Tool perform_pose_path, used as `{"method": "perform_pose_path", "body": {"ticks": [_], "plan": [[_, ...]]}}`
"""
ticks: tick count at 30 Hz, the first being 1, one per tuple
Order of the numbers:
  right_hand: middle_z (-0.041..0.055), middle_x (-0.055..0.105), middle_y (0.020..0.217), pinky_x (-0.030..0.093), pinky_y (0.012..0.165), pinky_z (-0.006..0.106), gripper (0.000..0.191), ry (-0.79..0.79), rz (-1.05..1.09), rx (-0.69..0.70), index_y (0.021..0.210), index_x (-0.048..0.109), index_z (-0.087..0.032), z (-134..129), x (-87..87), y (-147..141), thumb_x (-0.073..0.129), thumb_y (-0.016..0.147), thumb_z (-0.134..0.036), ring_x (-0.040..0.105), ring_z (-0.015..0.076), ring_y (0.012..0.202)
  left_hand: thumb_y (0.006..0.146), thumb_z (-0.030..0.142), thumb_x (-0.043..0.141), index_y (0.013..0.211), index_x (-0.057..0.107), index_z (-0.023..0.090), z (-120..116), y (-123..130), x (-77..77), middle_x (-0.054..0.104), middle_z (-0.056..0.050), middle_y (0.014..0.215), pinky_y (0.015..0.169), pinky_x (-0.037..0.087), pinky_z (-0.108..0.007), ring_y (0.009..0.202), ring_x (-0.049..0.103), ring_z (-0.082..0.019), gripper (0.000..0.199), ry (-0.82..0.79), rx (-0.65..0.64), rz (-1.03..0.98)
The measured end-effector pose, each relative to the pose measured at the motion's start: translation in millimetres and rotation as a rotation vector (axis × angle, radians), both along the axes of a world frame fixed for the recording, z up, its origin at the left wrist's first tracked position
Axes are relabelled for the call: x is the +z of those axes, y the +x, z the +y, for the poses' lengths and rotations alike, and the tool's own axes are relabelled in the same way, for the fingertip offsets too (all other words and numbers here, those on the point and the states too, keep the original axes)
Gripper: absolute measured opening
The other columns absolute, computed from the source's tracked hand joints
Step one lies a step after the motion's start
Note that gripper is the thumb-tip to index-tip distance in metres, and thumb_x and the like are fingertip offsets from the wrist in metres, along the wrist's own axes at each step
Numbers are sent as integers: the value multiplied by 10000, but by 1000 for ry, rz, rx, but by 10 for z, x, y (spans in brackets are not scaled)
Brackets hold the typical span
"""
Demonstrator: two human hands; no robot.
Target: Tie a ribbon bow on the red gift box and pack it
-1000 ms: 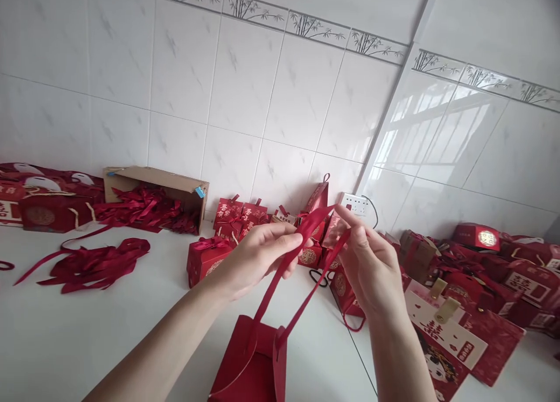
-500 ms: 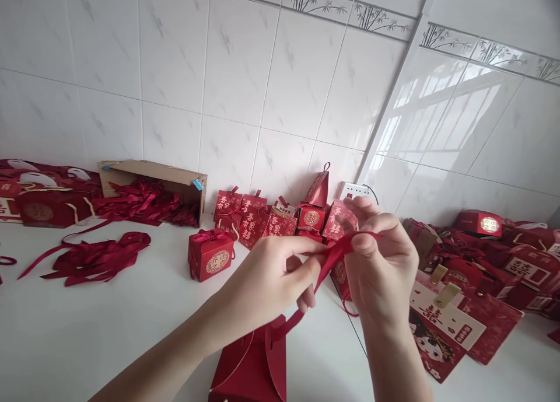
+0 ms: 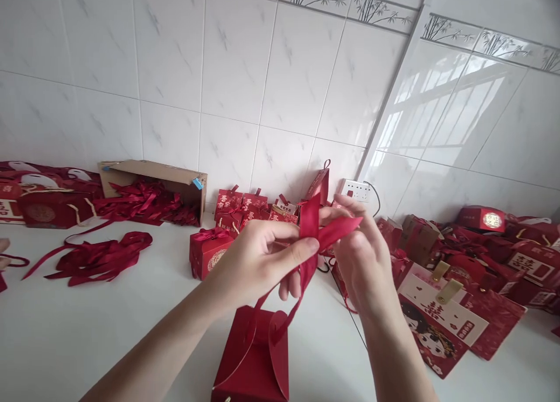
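Observation:
A red ribbon (image 3: 310, 230) is raised above a red box (image 3: 256, 361) on the white table, and its two strands run down into the box's curved top flaps. My left hand (image 3: 266, 259) pinches the ribbon between thumb and forefinger. Close on the right, my right hand (image 3: 365, 253) has its fingers bent around the other part of the ribbon, whose loose end points right over the thumb. Part of the right fingers is hidden behind the ribbon.
Loose red ribbons (image 3: 102, 259) lie left, before a cardboard box (image 3: 153, 168) of ribbons. A small red box (image 3: 207, 253) stands behind my left forearm. Gift boxes (image 3: 525, 273) and flat cards (image 3: 441, 314) crowd the right. A power strip (image 3: 355, 190) sits by the wall. Another person's hand (image 3: 3, 253) shows far left.
The ribbon has gone from one twisted band to two crossing parts, one upright. My right hand has shifted slightly left. Another person's hand has come in at the left edge.

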State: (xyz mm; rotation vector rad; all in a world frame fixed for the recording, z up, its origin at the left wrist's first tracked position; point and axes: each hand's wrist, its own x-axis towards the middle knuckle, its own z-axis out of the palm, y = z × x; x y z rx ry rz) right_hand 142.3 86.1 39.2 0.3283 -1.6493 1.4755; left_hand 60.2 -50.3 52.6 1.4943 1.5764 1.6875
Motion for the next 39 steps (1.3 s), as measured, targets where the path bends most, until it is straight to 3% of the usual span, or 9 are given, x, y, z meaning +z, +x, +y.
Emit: {"method": "perform_pose_path", "body": {"ticks": [5,9,13,17,20,24,28,34,39], "plan": [[-11,580,706,483,619,245,59,94,-18,-21,859,662,-231,-33,-24,-19,625,841,-273,554,111,664,870,350,534,673,580,148,-22,-74,40,570,32,488,416,434,-143,412,524,-53,287,54,-26,-28],[27,592,853,499,728,305,28,223,101,-120,822,677,-239,-63,-29,10,657,812,-221,564,158,822,876,374,525,694,583,151,8,-121,17,569,23,528,485,459,-173,474,539,-66,293,104,-47,-64],[45,548,940,490,799,335,95,545,147,-218,810,688,-251,-51,-12,78,676,787,-160,530,181,930,851,427,551,722,604,152,42,-200,-27,576,7,643,555,453,-195,590,539,-80,309,161,5,-91],[54,463,929,492,733,297,115,876,126,-365,857,686,-234,-45,2,144,652,802,-139,504,171,919,832,469,556,759,642,154,50,-246,-38,567,1,675,546,419,-211,602,513,-87,335,138,68,-95],[61,432,940,496,729,301,99,976,77,-424,913,671,-223,-70,14,175,641,821,-204,500,177,931,837,459,554,786,665,165,45,-249,-28,542,17,645,578,409,-207,613,499,-81,319,139,118,-46],[66,459,950,500,788,351,102,950,66,-465,858,614,-216,-113,24,167,651,815,-301,510,202,958,846,471,535,747,654,154,18,-245,-12,545,14,632,573,403,-215,598,498,-82,353,124,124,-3],[36,512,907,525,776,340,232,771,33,-513,856,498,-227,-125,1,108,701,772,-302,553,178,889,854,456,533,795,681,168,-20,-241,16,561,16,614,536,390,-208,562,484,-75,329,103,100,60],[-13,600,870,549,685,257,325,391,-247,-186,878,440,-243,-121,-55,62,725,740,-316,634,143,804,859,414,546,793,692,177,-28,-228,34,633,-11,700,644,472,-215,689,586,-107,286,143,53,52],[-10,574,728,498,611,218,230,465,-376,-111,731,507,-196,-125,-7,94,660,795,-355,579,119,694,865,430,526,680,632,147,-13,-231,29,661,-41,753,634,487,-215,714,603,-119,355,155,41,32]]}}
